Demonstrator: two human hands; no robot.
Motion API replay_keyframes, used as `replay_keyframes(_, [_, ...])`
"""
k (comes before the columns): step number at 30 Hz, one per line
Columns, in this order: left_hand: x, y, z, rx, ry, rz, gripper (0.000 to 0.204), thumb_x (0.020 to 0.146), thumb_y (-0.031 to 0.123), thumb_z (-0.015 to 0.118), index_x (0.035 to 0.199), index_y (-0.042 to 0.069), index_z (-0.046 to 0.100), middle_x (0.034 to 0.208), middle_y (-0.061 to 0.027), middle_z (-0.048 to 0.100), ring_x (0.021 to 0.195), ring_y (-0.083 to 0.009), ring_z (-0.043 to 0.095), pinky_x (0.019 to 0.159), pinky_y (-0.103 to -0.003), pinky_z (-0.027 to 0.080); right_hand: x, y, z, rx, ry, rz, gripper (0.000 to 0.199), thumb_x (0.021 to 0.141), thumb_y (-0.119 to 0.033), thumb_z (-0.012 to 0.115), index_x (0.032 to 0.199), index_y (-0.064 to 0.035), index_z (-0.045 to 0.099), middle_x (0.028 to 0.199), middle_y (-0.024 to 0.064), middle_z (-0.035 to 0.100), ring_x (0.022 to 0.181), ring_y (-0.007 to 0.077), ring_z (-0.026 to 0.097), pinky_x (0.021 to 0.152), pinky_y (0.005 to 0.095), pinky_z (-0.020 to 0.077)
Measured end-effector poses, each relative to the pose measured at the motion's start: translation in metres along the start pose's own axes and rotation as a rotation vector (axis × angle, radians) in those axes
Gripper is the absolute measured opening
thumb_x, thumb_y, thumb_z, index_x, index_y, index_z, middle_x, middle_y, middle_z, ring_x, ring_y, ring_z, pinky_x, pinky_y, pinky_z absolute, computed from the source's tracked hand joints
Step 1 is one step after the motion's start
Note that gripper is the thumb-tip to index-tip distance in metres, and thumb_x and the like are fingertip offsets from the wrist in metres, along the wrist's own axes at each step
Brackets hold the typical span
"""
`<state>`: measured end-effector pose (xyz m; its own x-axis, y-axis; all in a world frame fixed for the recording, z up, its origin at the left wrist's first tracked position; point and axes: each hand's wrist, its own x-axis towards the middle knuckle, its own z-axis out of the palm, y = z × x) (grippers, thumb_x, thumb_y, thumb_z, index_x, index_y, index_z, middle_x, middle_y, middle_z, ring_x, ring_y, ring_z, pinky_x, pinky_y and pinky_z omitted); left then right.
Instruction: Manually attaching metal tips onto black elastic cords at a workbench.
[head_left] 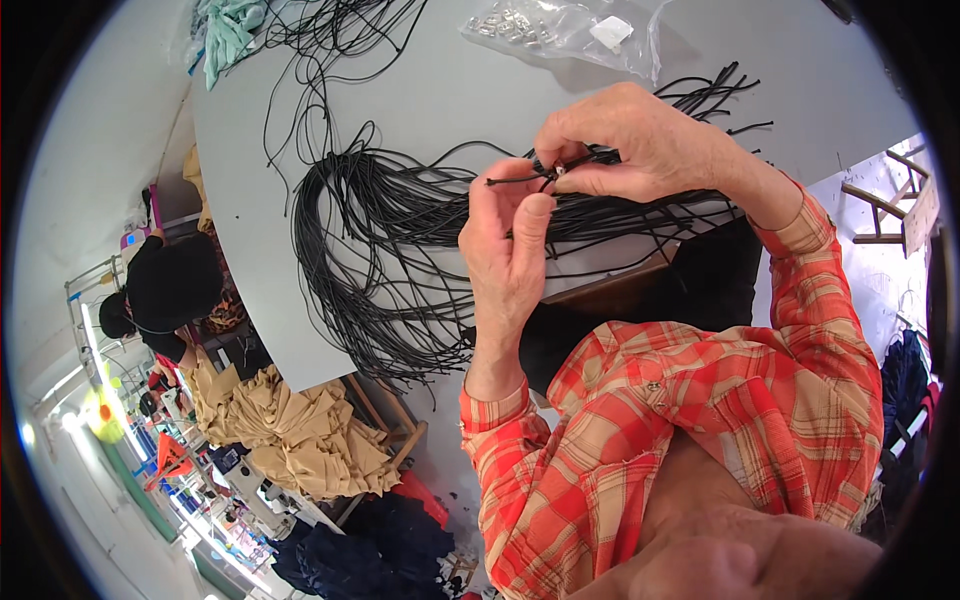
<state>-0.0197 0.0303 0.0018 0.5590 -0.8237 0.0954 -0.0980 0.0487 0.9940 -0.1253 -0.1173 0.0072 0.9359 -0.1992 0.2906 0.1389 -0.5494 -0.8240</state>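
A long bundle of thin black cords (390, 210) lies across the grey table, looped at its left end, with cord ends spread at the right. Above it, my right hand (640, 140) pinches a black cord (600, 156) between thumb and forefinger. At those fingertips sits a small shiny metal piece (559, 170), its exact shape too small to tell. My left hand (503, 235) is close beside, fingers curled and thumb raised, at the short free end of the same cord. Part of its grip is hidden.
A clear plastic bag (560, 35) of small silvery metal parts lies at the table's far side. More loose black cords (345, 35) and pale green cloth (230, 35) are at the far left. Tan fabric (290, 430) is heaped beyond the left edge, near another person (170, 290). A wooden stool (890, 205) stands right.
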Motion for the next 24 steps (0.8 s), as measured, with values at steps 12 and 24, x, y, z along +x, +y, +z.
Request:
replay_keyframes(12, [0.004,-0.022,-0.027,-0.273,0.211,0.067,0.026,0.096,0.02,0.042,0.099,-0.003,0.054,0.069,-0.0096,0.06,0.064,-0.017,0.061,0.063,-0.026,0.051,0.0,0.0,-0.011,0.051,0.049,-0.044,0.016,0.074,-0.004,0.065,0.086,-0.0021,0.054,0.07,0.0055,0.056,0.06,0.0182,0.055,0.059,0.0285,0.045])
replay_keyframes(24, [-0.008,-0.002,-0.024,-0.188,-0.155,-0.132,0.016,0.088,0.013,0.057,0.084,-0.002,0.059,0.067,0.0019,0.053,0.055,-0.0034,0.04,0.048,-0.018,0.032,-0.001,-0.003,-0.001,0.019,0.006,-0.092,0.017,0.075,-0.005,0.063,0.089,-0.0022,0.054,0.076,0.0059,0.059,0.065,0.0189,0.057,0.06,0.0289,0.0461])
